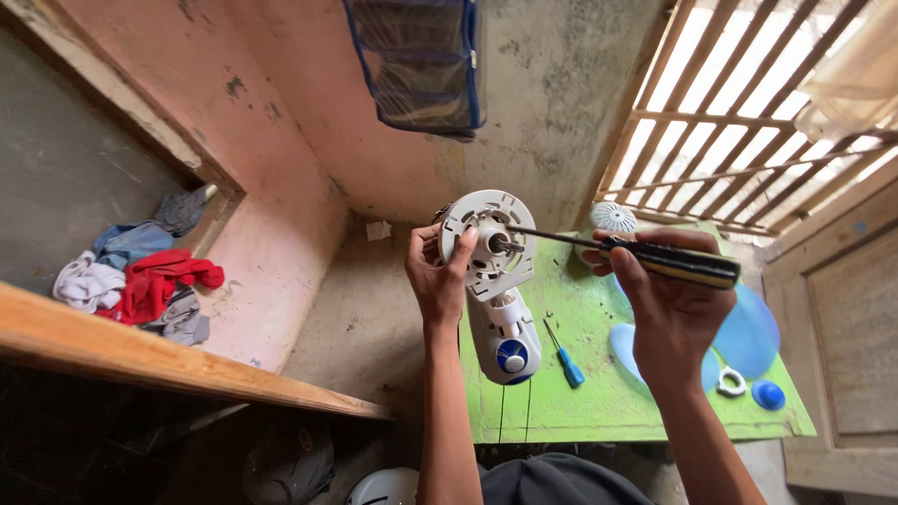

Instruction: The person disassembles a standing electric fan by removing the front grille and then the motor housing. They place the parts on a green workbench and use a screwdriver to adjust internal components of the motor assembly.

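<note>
Nearest the camera, both bare forearms rise from the bottom edge toward a white plastic fan motor housing with a round slotted front plate and a blue knob, held up in the air above the green painted wooden table. The left hand is closed around the rim of the round plate, thumb on the front face and fingers curled behind, wrist bent back so the plate faces the camera. The housing looks rigid but fairly light for its bulk; its thin plastic ribs would likely crack under a hard squeeze, so the solid rim and the thick neck below the plate seem the safer places to grip. The right hand is wrapped firmly round the black-and-yellow handled screwdriver, whose metal shaft runs leftward with its tip at the plate's centre hub.

Lower on the table lie a small blue-handled screwdriver, translucent blue plastic fan blades, a white ring and a blue round cap. Farther off, a white domed vented cover rests near the wooden lattice window. At left, crumpled red, white and blue clothes sit in a wall recess.
</note>
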